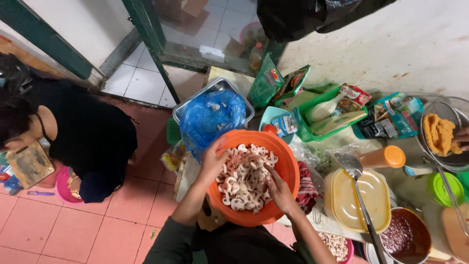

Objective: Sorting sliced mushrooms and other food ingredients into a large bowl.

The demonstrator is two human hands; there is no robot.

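Here, left hand gripping orange bowl rim, right hand spread (fingers loose) on sliced mushrooms

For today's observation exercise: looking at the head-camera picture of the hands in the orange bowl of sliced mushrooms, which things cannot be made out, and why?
- Head view: fingertips of both the left hand and the right hand are buried in the sliced mushrooms.
- Contents of the blue plastic bag: hidden by the bag itself.
- Pink bowl of mushroom pieces: cut off by the bottom edge.
- Another person's hand on the strainer: cut off by the right edge.
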